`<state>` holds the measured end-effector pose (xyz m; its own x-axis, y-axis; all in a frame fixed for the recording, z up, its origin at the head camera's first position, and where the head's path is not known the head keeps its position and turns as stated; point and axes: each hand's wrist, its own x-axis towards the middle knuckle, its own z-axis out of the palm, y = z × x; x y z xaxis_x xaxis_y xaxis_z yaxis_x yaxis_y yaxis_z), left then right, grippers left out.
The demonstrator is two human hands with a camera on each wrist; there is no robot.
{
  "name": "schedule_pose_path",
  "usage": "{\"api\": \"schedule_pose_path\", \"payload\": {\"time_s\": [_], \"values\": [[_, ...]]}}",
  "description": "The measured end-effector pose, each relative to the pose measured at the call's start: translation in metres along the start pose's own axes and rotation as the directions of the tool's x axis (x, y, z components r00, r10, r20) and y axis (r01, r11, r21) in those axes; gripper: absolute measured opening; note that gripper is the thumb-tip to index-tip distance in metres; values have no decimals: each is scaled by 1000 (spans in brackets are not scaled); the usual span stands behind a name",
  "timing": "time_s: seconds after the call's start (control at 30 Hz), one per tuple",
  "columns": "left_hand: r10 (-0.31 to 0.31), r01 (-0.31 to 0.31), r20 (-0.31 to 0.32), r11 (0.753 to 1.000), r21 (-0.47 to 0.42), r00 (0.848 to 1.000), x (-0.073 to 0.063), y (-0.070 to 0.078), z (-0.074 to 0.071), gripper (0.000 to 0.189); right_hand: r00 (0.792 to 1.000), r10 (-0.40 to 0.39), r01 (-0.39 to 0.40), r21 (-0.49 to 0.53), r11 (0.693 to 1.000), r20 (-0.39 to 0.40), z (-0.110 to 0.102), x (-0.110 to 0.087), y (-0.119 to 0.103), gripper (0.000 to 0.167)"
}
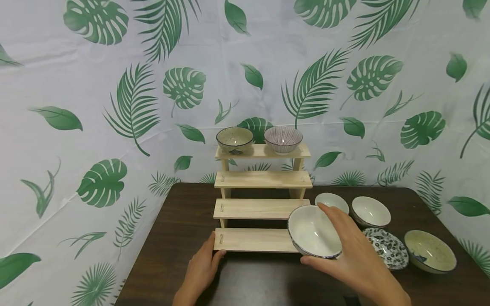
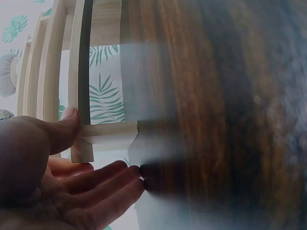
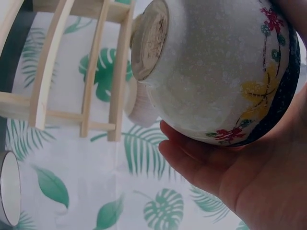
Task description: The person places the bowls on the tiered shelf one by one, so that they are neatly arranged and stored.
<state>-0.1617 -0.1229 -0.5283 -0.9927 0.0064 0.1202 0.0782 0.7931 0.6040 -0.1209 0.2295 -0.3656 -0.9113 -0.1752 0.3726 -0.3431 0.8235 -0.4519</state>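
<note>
My right hand (image 1: 354,250) grips a bowl (image 1: 314,230) by its rim, thumb on the near side and fingers at the far side. The bowl is white inside with a dark speckled rim, tilted towards me, in front of the lowest step's right end. In the right wrist view its outside (image 3: 206,72) shows red and yellow flowers and a bare foot ring. My left hand (image 1: 200,265) holds the left end of the lowest step of a wooden tiered stand (image 1: 254,240). The left wrist view shows the thumb (image 2: 67,129) against the board's front edge, other fingers past its end.
On the top step sit a greenish bowl (image 1: 234,140) and a purple-striped bowl (image 1: 283,139). Right of the stand, on the dark table (image 1: 153,250), are two white-lined bowls (image 1: 332,200) (image 1: 371,211), a black-and-white patterned dish (image 1: 386,248) and a yellow-green bowl (image 1: 430,250). A leaf-print cloth hangs behind.
</note>
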Motion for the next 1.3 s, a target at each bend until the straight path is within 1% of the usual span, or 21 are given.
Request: {"api": "schedule_pose_path", "payload": {"time_s": [0.07, 0.27, 0.4, 0.57, 0.83, 1.1, 1.3], "values": [[3, -3, -1, 1000, 2, 1000, 1, 0, 0, 68, 1000, -1, 1, 7, 1000, 2, 0, 0, -2, 115], [-20, 20, 19, 1000, 2, 1000, 2, -1, 1, 68, 1000, 0, 0, 14, 1000, 11, 1, 2, -6, 116], [-21, 20, 27, 1000, 5, 999, 2, -1, 0, 69, 1000, 2, -2, 16, 1000, 19, 3, 4, -7, 116], [-20, 20, 32, 1000, -4, 999, 2, 0, 0, 69, 1000, -14, 14, 17, 1000, 18, 6, 6, -6, 116], [-10, 10, 25, 1000, -4, 1000, 2, 0, -1, 70, 1000, -20, 21, 21, 1000, -10, 6, 9, -7, 116], [-14, 14, 26, 1000, -5, 1000, 2, 0, -2, 70, 1000, -5, 5, 25, 1000, -5, 6, 14, -13, 116], [1, -1, 10, 1000, -6, 1000, 3, -1, -1, 69, 999, -38, 39, 46, 998, -22, 11, 17, -18, 117]]}}
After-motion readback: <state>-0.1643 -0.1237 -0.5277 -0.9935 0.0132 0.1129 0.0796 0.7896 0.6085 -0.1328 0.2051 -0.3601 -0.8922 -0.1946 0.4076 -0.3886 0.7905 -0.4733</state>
